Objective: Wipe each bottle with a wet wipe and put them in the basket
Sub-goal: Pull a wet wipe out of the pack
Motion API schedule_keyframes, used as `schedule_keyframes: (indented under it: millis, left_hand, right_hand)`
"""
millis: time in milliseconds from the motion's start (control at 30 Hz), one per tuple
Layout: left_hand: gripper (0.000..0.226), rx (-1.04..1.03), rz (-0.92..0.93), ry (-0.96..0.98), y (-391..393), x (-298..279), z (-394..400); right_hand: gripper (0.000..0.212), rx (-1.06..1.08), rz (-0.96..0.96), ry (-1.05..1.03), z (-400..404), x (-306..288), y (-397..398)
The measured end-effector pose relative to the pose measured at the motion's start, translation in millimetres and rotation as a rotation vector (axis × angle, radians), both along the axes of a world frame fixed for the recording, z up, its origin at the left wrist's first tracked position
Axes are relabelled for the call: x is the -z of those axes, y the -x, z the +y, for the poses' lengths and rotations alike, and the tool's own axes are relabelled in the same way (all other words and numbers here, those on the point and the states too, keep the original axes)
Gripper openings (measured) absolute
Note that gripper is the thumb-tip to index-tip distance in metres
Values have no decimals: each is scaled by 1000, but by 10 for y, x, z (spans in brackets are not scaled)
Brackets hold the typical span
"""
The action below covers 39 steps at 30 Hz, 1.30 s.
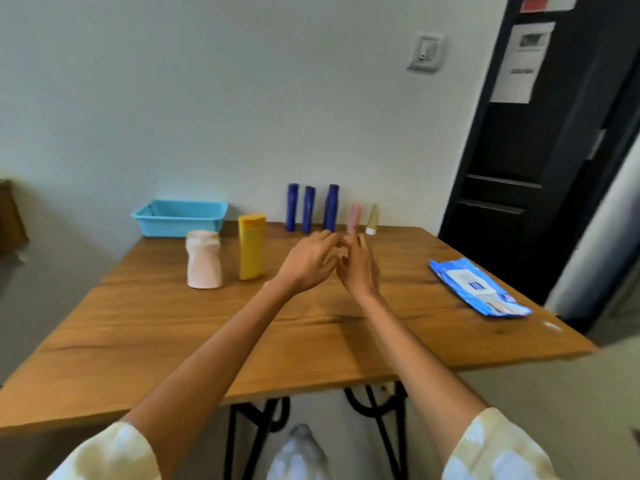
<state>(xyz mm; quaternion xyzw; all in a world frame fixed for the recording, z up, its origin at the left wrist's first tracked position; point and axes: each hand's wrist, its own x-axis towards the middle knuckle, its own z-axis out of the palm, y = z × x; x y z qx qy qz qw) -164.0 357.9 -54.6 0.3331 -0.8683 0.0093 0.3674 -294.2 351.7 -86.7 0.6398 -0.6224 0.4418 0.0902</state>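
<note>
Head view: your left hand (pixel 308 261) and right hand (pixel 358 268) hover empty, fingers loosely spread; bottles (pixel 251 251) wait at twelve o'clock, basket (pixel 180 218) eleven, wipes (pixel 478 287) two, all unstarted.

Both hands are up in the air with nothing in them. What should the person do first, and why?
Probably the right hand should reach over to the blue wipes pack on the table's right side and pull out a wipe. Both it and the left hand hold nothing, the basket looks empty, and every bottle, such as the yellow bottle, stands unwiped.
</note>
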Motion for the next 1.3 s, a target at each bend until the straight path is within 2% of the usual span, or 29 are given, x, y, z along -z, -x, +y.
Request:
schedule_keyframes:
  millis: [100, 200, 333, 467, 633, 800, 867, 933, 1000, 1100, 1233, 1300]
  left_hand:
    - [30, 67, -77, -161, 589, 313, 63]
    - [40, 80, -203, -275, 1075, 508, 10]
    - [43, 72, -196, -419, 1509, 605, -152]
    - [46, 55, -190, -416, 1845, 637, -333]
    - [52, 69, -159, -449, 2149, 708, -419]
    - [50, 65, 42, -487, 2182, 844, -447]
    - [52, 49, 99, -485, 2161, 865, -470]
    - [56, 28, 144, -514, 2125, 881, -491]
    - [64, 5, 149, -564, 2088, 902, -509]
    - [90, -2, 108, -648, 2045, 908, -537]
    - [111, 15, 34, -658, 2036, 898, -536]
    - [113, 26, 57, -659, 2029, 902, -532]
  right_hand:
    - [18, 121, -45, -97, 119, 133, 676]
    - [24, 295, -43, -201, 160, 186, 1305]
    - [34, 577, -56, -389, 269, 291, 2039]
    - [48, 714, -97, -544, 274, 329, 2506]
    - [49, 589, -143, -755, 82, 197, 2734]
    - [62, 354, -192, -853, -95, 163, 2558]
    - [53, 284, -238, -867, -158, 166, 2421]
    - [33, 234, -330, -879, -225, 169, 2276]
    - [34, 239, -364, -897, -275, 165, 2160]
    - [43, 251, -348, -908, -286, 122, 2061]
    - [34, 249, -304, -908, -257, 12, 2072]
    - [26, 155, -414, -840, -253, -65, 2080]
